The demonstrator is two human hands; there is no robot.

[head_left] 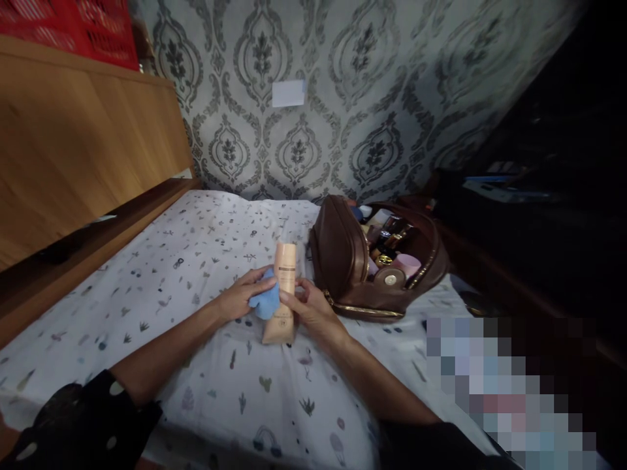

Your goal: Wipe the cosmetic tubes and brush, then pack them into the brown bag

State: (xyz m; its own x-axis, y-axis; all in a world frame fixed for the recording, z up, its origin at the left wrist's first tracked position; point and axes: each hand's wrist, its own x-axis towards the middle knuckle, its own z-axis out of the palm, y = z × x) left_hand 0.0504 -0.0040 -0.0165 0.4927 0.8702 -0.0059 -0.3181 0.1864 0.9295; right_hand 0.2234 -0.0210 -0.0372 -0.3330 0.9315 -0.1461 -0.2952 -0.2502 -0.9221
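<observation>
Between my two hands is a beige cosmetic tube (287,267), upright with its cap end at the top and its flat end toward me. My left hand (245,292) is closed on a light blue cloth (265,300), which it presses against the tube's left side. On the other side, my right hand (311,307) grips the tube, thumb across its front. Right of my hands stands a brown makeup bag (340,251), unzipped, with several cosmetics (385,260) inside, among them a pink item (407,264).
A white sheet with small plant and flamingo prints (220,228) lies under everything. Along the left runs a wooden cabinet (93,143) with a red plastic basket (105,32) on top. Patterned wallpaper (313,150) covers the wall behind, with a white plate (288,93) on it.
</observation>
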